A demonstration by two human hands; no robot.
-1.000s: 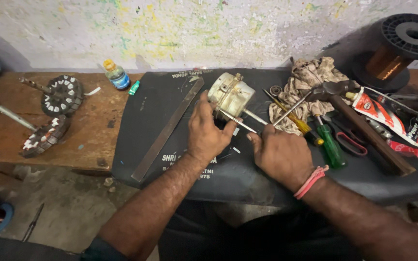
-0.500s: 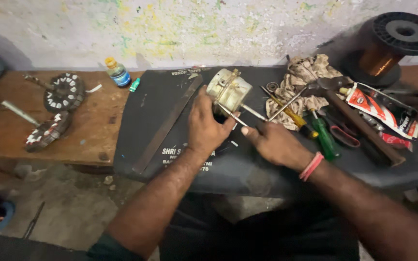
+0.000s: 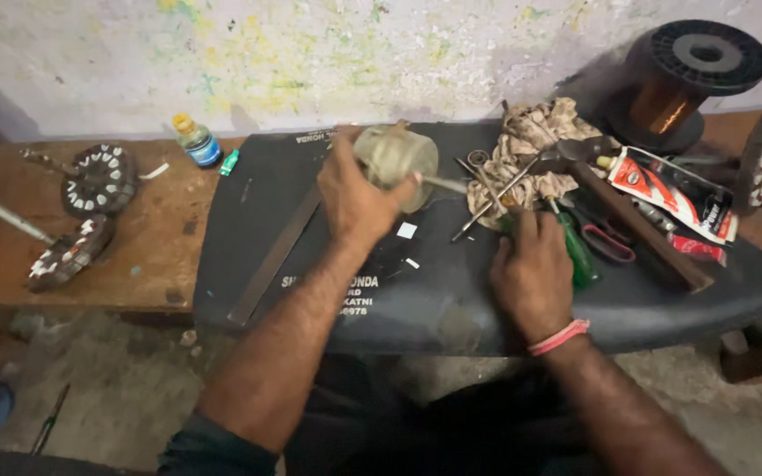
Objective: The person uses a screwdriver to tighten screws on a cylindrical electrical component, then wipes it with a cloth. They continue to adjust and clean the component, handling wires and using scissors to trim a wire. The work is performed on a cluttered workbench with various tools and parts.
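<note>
My left hand is shut around a round, pale motor part and holds it up above the black mat. A thin metal shaft sticks out of the part to the right. On the mat's right half my right hand lies palm down, a pink band on its wrist. Its fingertips touch the tools beside a green-handled screwdriver. Whether those fingers grip anything is hidden.
A dirty rag, a hammer, a red-and-white glue tube and a copper wire spool crowd the right. A flat metal bar lies left on the mat. Wound stators and a small bottle sit on the wooden bench.
My left hand has lifted and turned the motor part. My right hand has left the part and dropped right onto the tools by the green screwdriver.
</note>
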